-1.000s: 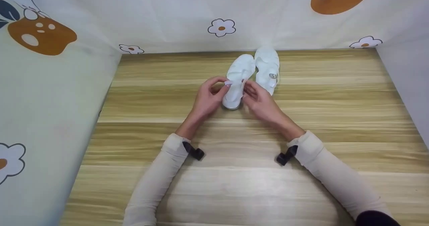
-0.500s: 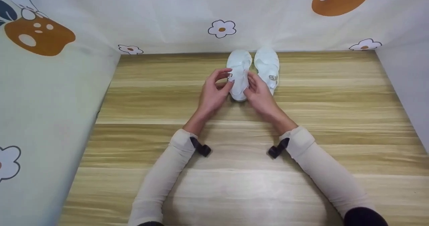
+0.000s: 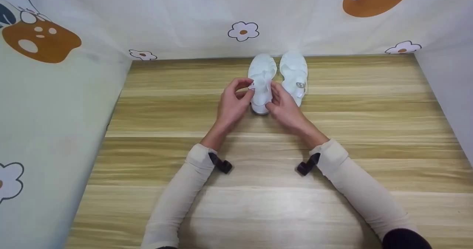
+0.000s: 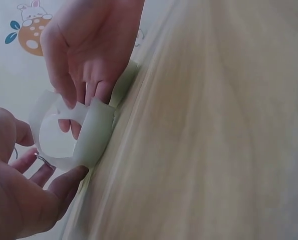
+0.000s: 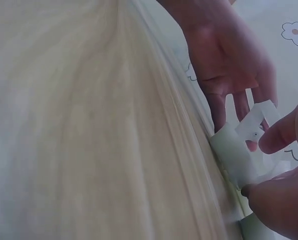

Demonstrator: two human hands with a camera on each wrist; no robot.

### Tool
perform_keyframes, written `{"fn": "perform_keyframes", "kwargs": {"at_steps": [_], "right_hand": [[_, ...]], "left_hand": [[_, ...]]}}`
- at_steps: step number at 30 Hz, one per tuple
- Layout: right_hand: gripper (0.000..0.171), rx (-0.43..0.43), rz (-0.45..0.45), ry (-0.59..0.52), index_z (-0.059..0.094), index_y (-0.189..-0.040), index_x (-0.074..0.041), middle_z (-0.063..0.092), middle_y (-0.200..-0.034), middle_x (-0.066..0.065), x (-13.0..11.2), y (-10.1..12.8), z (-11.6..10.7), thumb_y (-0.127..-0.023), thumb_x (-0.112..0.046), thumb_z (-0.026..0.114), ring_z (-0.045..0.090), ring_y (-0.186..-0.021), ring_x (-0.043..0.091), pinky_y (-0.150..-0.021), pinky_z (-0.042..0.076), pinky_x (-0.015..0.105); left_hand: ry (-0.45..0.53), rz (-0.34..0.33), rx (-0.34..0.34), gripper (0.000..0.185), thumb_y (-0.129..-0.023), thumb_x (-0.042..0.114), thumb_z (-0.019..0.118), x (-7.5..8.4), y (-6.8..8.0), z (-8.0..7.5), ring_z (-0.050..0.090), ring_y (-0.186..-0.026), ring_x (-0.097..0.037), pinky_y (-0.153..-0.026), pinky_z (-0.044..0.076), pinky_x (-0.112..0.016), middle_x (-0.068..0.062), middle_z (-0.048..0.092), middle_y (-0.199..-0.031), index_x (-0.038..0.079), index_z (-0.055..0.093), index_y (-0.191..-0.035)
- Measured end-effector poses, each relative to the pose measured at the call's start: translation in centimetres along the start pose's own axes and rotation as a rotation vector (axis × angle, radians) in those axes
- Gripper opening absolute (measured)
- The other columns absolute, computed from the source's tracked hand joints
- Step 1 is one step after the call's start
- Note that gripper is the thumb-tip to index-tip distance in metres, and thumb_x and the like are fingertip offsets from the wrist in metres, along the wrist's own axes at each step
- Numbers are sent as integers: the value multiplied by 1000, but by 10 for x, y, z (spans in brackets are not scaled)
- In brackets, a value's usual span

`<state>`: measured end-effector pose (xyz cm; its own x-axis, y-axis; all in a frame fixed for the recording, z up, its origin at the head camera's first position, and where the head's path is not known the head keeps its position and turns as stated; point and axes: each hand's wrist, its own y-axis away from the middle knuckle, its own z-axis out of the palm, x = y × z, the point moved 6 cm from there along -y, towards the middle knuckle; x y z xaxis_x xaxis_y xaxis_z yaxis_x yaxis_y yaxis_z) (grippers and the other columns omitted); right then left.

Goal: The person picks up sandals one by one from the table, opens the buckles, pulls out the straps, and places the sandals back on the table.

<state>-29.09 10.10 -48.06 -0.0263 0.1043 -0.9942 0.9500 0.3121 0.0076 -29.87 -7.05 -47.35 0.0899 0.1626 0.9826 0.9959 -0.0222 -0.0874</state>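
Two white sandals stand side by side on the wooden floor, toes toward the wall. In the head view my left hand (image 3: 234,103) holds the outer side of the left sandal (image 3: 261,70), thumb and fingers curled at its strap. My right hand (image 3: 286,106) grips the same sandal's inner side near the heel. The left wrist view shows the sandal's heel (image 4: 97,132) between both hands, a metal buckle (image 4: 44,160) by my left fingers. In the right wrist view, a finger lies along the pale ankle strap (image 5: 251,120). The right sandal (image 3: 293,66) is untouched, a silvery ornament on its strap.
A pale wall covering (image 3: 192,23) with flower and orange fruit prints rises right behind the toes. More patterned covering (image 3: 48,130) bounds the left, and a plain pale wall (image 3: 449,79) the right. Wood-grain flooring (image 3: 258,204) stretches toward me.
The left sandal, earlier slanted with its toe to the right, has been turned straight beside the other one. Both hands moved with it, then it shifted slightly left and toward me.
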Motion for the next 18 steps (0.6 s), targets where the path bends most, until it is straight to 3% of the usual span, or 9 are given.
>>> {"fn": "perform_keyframes", "kwargs": {"at_steps": [13,18], "right_hand": [[77,-33,29,57,16,-168,8,18,-179,26,5,5,-13,-102,4,56,17,-169,33,-138,18,43],[79,-60,39,52,11,-169,8,14,-180,25,4,10,-14,-105,1,56,15,-169,33,-138,19,43]], "left_hand": [[27,-26,-16,29,-104,21,72,-8,-1,6,77,-115,-21,-91,65,-36,-2,73,-132,14,70,-132],[-47,-37,18,24,-107,19,62,-4,0,4,75,-113,-17,-90,63,-32,0,72,-134,18,73,-129]]}}
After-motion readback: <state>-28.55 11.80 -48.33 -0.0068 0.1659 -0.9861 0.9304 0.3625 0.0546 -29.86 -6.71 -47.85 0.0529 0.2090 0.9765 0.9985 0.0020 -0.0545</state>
